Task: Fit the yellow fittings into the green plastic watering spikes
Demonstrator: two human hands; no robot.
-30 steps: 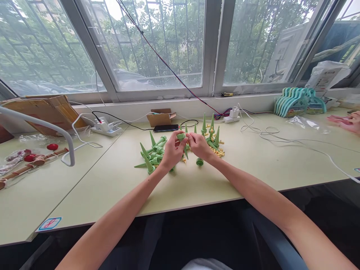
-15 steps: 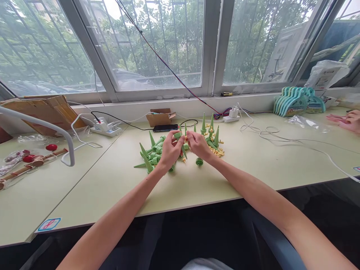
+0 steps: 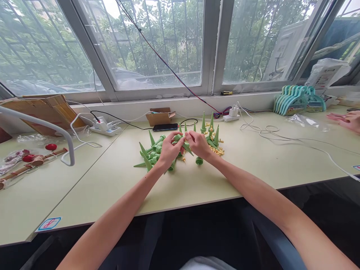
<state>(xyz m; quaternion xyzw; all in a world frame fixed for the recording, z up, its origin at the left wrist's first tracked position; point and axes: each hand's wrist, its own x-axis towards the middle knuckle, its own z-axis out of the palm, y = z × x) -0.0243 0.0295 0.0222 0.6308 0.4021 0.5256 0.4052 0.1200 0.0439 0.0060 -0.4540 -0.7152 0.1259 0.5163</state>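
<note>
My left hand [image 3: 169, 150] is closed around a green plastic plant-watering spike [image 3: 188, 149], its pointed end slanting down to the right. My right hand [image 3: 199, 145] meets it at the fingertips, pinching a small yellow valve piece that the fingers mostly hide. Loose green spikes and collars [image 3: 154, 153] lie heaped beside my left hand. Behind my right hand, several green spikes [image 3: 203, 126] stand upright, some with yellow pieces fitted. Small yellow valve pieces [image 3: 218, 151] are piled to its right. A green round cap [image 3: 199, 161] sits just below my right wrist.
A phone [image 3: 165, 127] and a small open cardboard box [image 3: 160, 117] lie behind the heap. White cables [image 3: 270, 131] cross the table at right, near teal hangers [image 3: 291, 101]. Another person's hand [image 3: 348, 120] is at the far right. A metal bar [image 3: 69, 144] curves in at left.
The spike in my left hand has turned, its tip swinging to the right and up. The yellow piece between my hands has become mostly hidden. Both hands stay in nearly the same place.
</note>
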